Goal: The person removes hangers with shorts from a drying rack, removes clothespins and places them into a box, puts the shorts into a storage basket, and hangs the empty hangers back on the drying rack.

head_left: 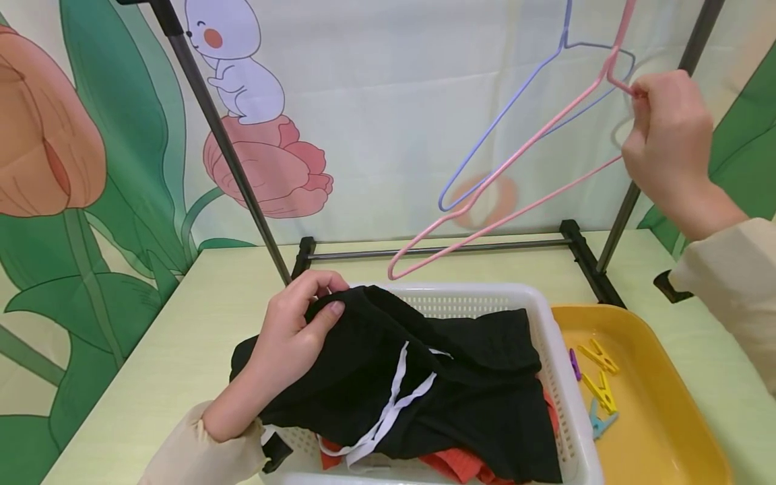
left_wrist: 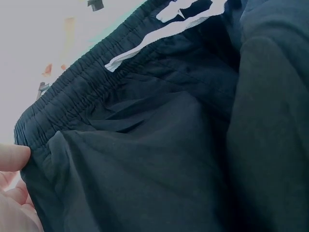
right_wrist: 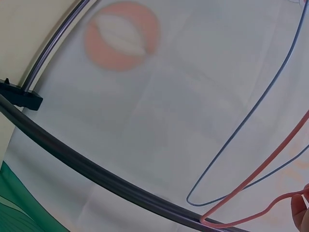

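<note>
My left hand [head_left: 291,337] pinches the gathered waistband of black shorts [head_left: 491,404] between thumb and fingers. White drawstrings [head_left: 397,377] hang from the front of the shorts, which lie bunched over a white basket [head_left: 527,292]. In the left wrist view, thumb and fingertips grip one end of the elastic waistband [left_wrist: 91,72]. Up at the right, my right hand [head_left: 673,135] holds a pink hanger [head_left: 539,138] by one shoulder end. The hanger tilts, its far end low above the basket. Only a bit of that hand [right_wrist: 300,212] shows in the right wrist view.
A blue hanger [head_left: 503,118] hangs behind the pink one. Dark rack poles [head_left: 224,148] rise on both sides from a base bar [head_left: 436,250]. Red-orange cloth [head_left: 463,465] lies under the shorts. Right of the basket, a yellow tray [head_left: 667,424] holds several clothespins [head_left: 600,392].
</note>
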Available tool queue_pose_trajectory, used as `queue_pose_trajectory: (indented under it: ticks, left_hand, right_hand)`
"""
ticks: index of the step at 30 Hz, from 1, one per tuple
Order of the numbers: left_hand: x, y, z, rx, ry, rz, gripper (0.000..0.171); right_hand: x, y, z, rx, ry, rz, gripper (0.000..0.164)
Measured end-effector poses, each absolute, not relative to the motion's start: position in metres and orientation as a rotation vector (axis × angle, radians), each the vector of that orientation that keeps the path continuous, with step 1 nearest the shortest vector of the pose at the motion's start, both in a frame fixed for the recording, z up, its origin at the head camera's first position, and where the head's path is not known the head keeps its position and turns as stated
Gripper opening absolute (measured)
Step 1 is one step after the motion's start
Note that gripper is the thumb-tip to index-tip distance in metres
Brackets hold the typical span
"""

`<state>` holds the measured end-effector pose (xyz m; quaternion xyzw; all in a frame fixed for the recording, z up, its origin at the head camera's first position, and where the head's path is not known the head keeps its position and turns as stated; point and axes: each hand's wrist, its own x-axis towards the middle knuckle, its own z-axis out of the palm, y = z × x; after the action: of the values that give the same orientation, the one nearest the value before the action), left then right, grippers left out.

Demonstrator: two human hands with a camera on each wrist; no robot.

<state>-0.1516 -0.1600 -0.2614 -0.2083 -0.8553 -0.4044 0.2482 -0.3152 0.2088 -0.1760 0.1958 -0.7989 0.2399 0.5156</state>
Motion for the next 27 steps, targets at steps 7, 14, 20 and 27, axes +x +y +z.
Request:
queue_pose_trajectory:
  ticks: [7,14,20,27]
  left_hand:
    - [-0.151,-0.160,-0.260,-0.569,-2.323,-1.106,0.019]
    - [-0.151,-0.160,-0.260,-0.577,-2.308,-1.099,0.020]
    - [-0.150,-0.160,-0.259,-0.563,-2.318,-1.081,0.019]
    - [-0.149,-0.160,-0.259,-0.565,-2.306,-1.075,0.019]
  right_hand:
    - [-0.323,0.203,-0.166,0.398,-1.974,0.610,0.022]
    - [-0.332,0.202,-0.159,0.384,-2.006,0.582,0.026]
    - [-0.343,0.205,-0.151,0.333,-2.057,0.610,0.029]
    - [-0.362,0.209,-0.145,0.317,-2.027,0.629,0.028]
